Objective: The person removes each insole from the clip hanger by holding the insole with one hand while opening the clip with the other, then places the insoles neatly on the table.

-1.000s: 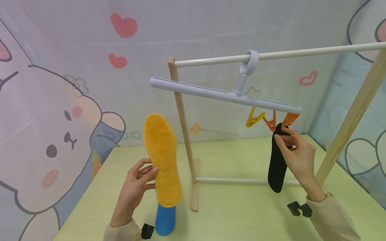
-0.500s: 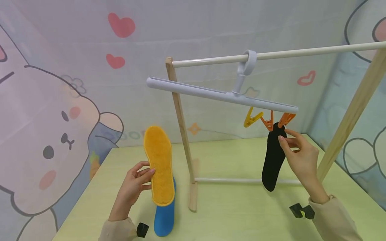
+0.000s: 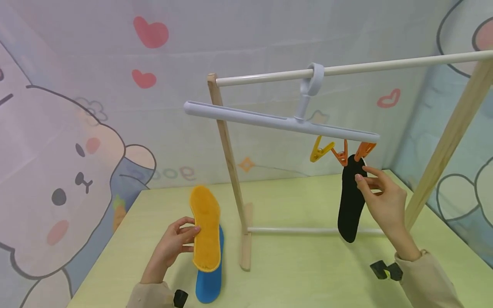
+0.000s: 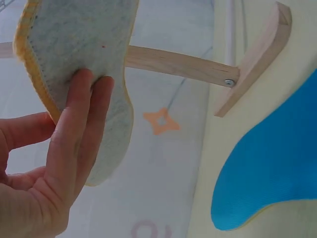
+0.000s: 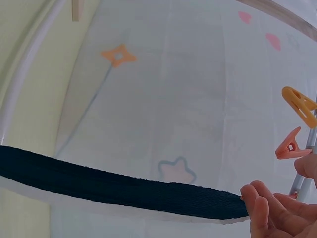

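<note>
My left hand [image 3: 171, 246] holds a fuzzy yellow insole [image 3: 206, 226] by its edge, thumb on the furry face; the left wrist view shows the fingers on its pale backing [image 4: 106, 109]. Beneath it, a blue insole [image 3: 208, 286] lies on the table, partly covered in the head view. My right hand [image 3: 385, 201] pinches the edge of a black insole [image 3: 350, 205] near its top end. That end is at an orange clip [image 3: 365, 150] under the right end of a pale hanger [image 3: 246, 119], and the insole hangs down from there.
The hanger hooks over the white rail [image 3: 385, 65] of a wooden-legged rack and tilts down to the right. A second orange clip [image 3: 342, 155] and a yellow clip [image 3: 320, 150] hang beside the first. A pale green table [image 3: 292, 273] lies below; a cartoon-printed curtain backs it.
The left hand has lowered the yellow insole over the blue one. The right hand's fingers have shifted slightly to the right edge of the black insole, which has swung a little.
</note>
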The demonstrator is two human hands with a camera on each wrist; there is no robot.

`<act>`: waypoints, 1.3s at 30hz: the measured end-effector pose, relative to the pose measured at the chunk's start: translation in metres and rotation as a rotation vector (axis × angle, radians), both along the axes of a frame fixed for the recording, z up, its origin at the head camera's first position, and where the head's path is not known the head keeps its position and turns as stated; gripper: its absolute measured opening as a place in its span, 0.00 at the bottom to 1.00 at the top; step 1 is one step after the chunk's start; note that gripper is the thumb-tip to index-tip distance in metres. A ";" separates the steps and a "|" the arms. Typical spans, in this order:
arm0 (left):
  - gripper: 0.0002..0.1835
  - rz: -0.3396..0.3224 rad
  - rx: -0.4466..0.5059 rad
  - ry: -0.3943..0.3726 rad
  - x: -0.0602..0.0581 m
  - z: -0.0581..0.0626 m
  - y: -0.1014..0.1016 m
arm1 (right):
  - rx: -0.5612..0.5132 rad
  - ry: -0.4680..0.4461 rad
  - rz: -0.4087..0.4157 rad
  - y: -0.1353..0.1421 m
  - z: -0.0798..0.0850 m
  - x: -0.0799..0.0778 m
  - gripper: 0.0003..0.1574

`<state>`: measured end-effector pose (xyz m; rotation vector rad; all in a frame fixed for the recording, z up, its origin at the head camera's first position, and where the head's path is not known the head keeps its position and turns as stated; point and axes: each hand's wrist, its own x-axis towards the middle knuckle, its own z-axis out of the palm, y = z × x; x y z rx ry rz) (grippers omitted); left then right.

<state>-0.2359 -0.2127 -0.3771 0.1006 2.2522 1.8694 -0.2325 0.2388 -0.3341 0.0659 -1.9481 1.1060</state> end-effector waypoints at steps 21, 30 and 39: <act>0.13 -0.083 -0.127 -0.092 0.000 -0.023 0.002 | 0.003 -0.029 -0.017 0.005 0.002 0.001 0.20; 0.10 -0.082 -0.130 -0.118 0.000 -0.030 0.002 | 0.014 -0.038 -0.019 0.006 0.002 0.002 0.20; 0.08 -0.011 -0.190 -0.157 0.002 -0.034 0.002 | 0.018 -0.032 -0.015 0.005 0.002 0.003 0.19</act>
